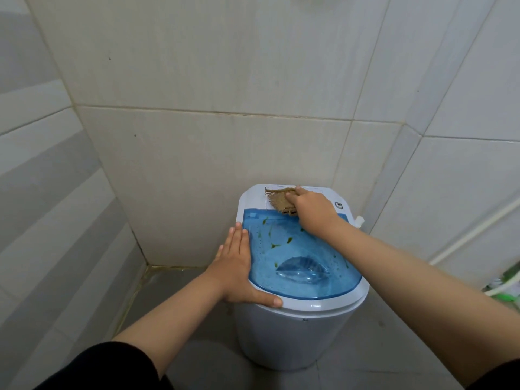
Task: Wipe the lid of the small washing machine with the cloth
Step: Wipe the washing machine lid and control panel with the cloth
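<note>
A small white washing machine (292, 333) stands on the floor against the tiled wall. Its lid (298, 257) is translucent blue, closed, and carries several green smears near its far half. My right hand (312, 211) presses a tan, frayed cloth (278, 199) onto the white panel at the machine's back, just beyond the lid's far edge. My left hand (239, 266) lies flat with fingers stretched along the lid's left rim, thumb on the front rim.
Tiled walls close in behind and on both sides. A white knob (338, 204) sits on the back panel at the right, and a white hose fitting (359, 220) juts from the machine's right side. A white pipe (475, 229) and green items (506, 285) are at the right.
</note>
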{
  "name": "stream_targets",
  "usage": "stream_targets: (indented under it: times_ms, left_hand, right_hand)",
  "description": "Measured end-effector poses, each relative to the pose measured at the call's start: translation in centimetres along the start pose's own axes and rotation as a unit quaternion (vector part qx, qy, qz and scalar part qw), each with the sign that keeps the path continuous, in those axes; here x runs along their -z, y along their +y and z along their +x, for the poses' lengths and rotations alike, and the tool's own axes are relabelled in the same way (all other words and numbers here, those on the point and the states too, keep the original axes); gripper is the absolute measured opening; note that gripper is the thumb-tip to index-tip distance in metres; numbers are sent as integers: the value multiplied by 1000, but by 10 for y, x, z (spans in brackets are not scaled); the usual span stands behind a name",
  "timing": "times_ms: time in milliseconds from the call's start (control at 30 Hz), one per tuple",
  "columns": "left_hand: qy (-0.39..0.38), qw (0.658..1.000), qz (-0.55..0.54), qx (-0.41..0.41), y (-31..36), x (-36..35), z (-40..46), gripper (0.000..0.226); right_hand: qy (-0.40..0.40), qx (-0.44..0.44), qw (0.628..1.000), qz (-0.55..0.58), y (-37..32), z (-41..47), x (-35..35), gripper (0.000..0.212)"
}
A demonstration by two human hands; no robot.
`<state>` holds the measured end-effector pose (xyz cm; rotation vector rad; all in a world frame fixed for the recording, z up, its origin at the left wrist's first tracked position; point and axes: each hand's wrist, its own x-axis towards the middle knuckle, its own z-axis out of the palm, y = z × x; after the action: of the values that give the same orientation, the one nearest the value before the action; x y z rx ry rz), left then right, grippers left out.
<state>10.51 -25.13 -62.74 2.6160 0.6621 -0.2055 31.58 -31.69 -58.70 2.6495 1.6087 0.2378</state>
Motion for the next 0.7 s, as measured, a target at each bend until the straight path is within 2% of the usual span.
stream_targets:
  times_ms: [133, 200, 300, 400, 500, 567, 700]
  left_hand:
    - [1, 1000, -2, 2, 3, 1, -2, 156]
    - [1, 1000, 0, 3, 3, 1, -2, 156]
    - [1, 1000, 4, 3, 4, 2, -2, 156]
    - [2, 1000, 3, 1, 3, 0, -3, 155]
    - [4, 1000, 5, 1, 2, 0, -2, 155]
    - [5, 1000, 2, 2, 2, 0, -1, 156]
    - [6, 1000, 4, 2, 1, 0, 1, 156]
  right_hand:
    - [-43, 36, 998, 9, 10, -1, 19, 52]
    - [-71, 32, 996, 39, 20, 9, 41, 45]
    - [-56, -3, 997, 61, 36, 23, 63, 45]
    - [-9, -61, 997, 54, 51, 34, 56, 47]
    - [-23, -90, 994, 55, 56, 35, 35, 44]
    - [-52, -80, 995, 28, 55, 31, 20, 45]
    - [-59, -38, 997, -21, 53, 21, 8, 52]
